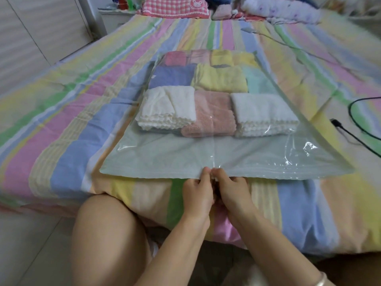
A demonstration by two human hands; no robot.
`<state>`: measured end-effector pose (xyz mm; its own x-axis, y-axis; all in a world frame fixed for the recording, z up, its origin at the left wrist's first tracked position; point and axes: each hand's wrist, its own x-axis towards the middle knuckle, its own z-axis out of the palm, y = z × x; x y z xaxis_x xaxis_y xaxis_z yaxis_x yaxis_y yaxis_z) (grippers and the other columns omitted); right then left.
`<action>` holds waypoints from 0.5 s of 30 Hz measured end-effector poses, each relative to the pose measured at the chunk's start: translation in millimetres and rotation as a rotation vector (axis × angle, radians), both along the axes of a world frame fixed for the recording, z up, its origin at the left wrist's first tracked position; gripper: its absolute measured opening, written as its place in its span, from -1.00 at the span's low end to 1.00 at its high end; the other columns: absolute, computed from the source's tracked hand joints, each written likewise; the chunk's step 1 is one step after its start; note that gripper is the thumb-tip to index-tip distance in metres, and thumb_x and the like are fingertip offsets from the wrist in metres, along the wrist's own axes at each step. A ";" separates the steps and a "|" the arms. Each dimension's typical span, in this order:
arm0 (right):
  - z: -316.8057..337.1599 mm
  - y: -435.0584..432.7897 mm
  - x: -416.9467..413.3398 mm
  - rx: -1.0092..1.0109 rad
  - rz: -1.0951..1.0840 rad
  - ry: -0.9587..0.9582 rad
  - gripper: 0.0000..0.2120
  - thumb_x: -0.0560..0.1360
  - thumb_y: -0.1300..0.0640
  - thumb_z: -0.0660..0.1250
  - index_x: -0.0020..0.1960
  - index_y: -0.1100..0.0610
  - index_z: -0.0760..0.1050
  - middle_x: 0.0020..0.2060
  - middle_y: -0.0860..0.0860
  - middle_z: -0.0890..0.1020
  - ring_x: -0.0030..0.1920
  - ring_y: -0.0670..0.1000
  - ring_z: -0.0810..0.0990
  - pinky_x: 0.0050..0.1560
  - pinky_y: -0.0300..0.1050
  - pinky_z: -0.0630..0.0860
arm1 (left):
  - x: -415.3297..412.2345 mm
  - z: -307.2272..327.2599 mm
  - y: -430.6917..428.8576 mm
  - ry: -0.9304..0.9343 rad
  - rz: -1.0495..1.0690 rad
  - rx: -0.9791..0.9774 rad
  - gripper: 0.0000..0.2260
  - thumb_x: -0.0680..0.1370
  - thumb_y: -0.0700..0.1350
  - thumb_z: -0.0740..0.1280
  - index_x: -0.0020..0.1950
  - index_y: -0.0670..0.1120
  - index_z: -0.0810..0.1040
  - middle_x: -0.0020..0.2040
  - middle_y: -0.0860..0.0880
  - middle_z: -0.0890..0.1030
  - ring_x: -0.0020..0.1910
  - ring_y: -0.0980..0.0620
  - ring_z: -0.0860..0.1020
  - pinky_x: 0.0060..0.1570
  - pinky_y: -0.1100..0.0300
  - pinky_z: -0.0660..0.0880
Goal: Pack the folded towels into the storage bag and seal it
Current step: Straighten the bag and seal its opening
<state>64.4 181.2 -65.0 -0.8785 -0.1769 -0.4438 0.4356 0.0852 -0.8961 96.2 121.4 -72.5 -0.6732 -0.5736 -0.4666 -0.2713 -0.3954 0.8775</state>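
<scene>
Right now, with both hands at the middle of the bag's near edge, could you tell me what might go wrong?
1. The left hand and right hand pinch the bag only at the middle of its near edge; either end could be left unsealed.
2. The plastic is wrinkled toward the right corner, so a crease may leave a gap there.
3. The edge lies on a soft bed, which gives little backing for pressing.

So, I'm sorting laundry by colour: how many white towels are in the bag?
2, in the storage bag: one white towel front left, another front right, a pink towel between. More may hide beneath.
</scene>
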 end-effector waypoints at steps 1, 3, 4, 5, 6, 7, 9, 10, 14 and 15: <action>0.2 1.8 -0.9 -0.001 -0.014 0.000 -0.62 0.47 0.08 0.33 -0.49 0.16 0.45 -0.60 0.02 0.47 -0.54 -0.01 0.43 -0.41 -0.16 0.35 | 0.8 0.1 -1.0 0.012 0.000 -0.006 -0.65 0.60 -0.04 0.27 -0.25 -0.27 0.57 -0.47 -0.06 0.50 -0.50 0.06 0.46 -0.50 0.25 0.37; 1.0 8.0 -3.5 0.014 -0.041 0.011 -0.58 0.47 0.09 0.33 -0.54 0.09 0.36 -0.64 -0.06 0.37 -0.55 -0.04 0.34 -0.40 -0.13 0.29 | 2.2 2.2 -2.7 0.036 0.004 0.002 -0.71 0.60 -0.09 0.26 -0.30 -0.16 0.46 -0.56 0.06 0.33 -0.58 0.12 0.29 -0.57 0.28 0.21; 1.6 11.6 -4.8 0.023 -0.050 0.018 -0.57 0.47 0.09 0.32 -0.55 0.07 0.32 -0.65 -0.07 0.33 -0.56 -0.05 0.30 -0.41 -0.13 0.27 | 2.5 3.5 -3.5 0.050 0.005 0.014 -0.73 0.61 -0.10 0.26 -0.29 -0.13 0.42 -0.56 0.08 0.27 -0.57 0.13 0.23 -0.58 0.26 0.16; 2.4 15.3 -5.6 0.021 -0.057 0.020 -0.55 0.48 0.10 0.32 -0.56 0.06 0.30 -0.66 -0.08 0.30 -0.59 -0.07 0.28 -0.43 -0.13 0.25 | 2.9 3.4 -4.7 0.059 0.003 0.021 -0.73 0.61 -0.11 0.26 -0.29 -0.11 0.39 -0.55 0.10 0.24 -0.56 0.13 0.19 -0.57 0.26 0.13; 3.2 18.6 -6.1 0.011 -0.065 0.015 -0.52 0.48 0.11 0.31 -0.59 0.03 0.28 -0.67 -0.09 0.28 -0.62 -0.08 0.26 -0.44 -0.13 0.24 | 3.4 2.3 -5.8 0.061 0.003 0.025 -0.71 0.61 -0.11 0.26 -0.31 -0.09 0.36 -0.54 0.09 0.22 -0.55 0.13 0.18 -0.57 0.25 0.11; 4.2 22.1 -6.4 -0.001 -0.073 0.005 -0.48 0.49 0.11 0.31 -0.62 0.02 0.26 -0.67 -0.09 0.26 -0.63 -0.09 0.24 -0.46 -0.13 0.22 | 4.0 0.9 -7.1 0.058 0.002 0.025 -0.68 0.61 -0.10 0.26 -0.34 -0.08 0.33 -0.52 0.08 0.20 -0.54 0.12 0.16 -0.57 0.25 0.10; 6.5 29.0 -7.6 -0.028 -0.090 -0.009 -0.50 0.49 0.13 0.30 -0.59 0.01 0.24 -0.65 -0.09 0.22 -0.62 -0.09 0.20 -0.49 -0.15 0.19 | 5.6 -1.7 -8.9 0.052 -0.010 0.019 -0.62 0.61 -0.08 0.26 -0.40 -0.05 0.26 -0.49 0.03 0.18 -0.53 0.10 0.15 -0.56 0.25 0.09; 7.7 33.1 -8.6 -0.042 -0.100 -0.010 -0.54 0.50 0.14 0.30 -0.54 0.03 0.24 -0.64 -0.10 0.21 -0.61 -0.09 0.18 -0.51 -0.16 0.18 | 6.4 -2.2 -9.6 0.055 -0.019 0.017 -0.61 0.61 -0.08 0.25 -0.40 -0.05 0.25 -0.48 0.01 0.18 -0.53 0.09 0.14 -0.56 0.25 0.09; 12.1 53.6 -15.0 -0.060 -0.131 -0.010 -0.59 0.51 0.16 0.29 -0.46 0.05 0.22 -0.63 -0.12 0.18 -0.60 -0.12 0.16 -0.52 -0.17 0.16 | 8.5 -3.5 -11.4 0.077 -0.044 0.008 -0.60 0.61 -0.09 0.25 -0.41 -0.06 0.24 -0.49 0.00 0.17 -0.53 0.08 0.14 -0.57 0.27 0.11; 13.2 58.9 -16.3 -0.056 -0.130 -0.010 -0.58 0.51 0.16 0.28 -0.46 0.04 0.21 -0.62 -0.12 0.18 -0.60 -0.12 0.16 -0.52 -0.18 0.15 | 8.3 -3.7 -11.6 0.076 -0.051 0.005 -0.60 0.61 -0.09 0.24 -0.41 -0.06 0.23 -0.49 0.00 0.16 -0.53 0.08 0.14 -0.56 0.27 0.11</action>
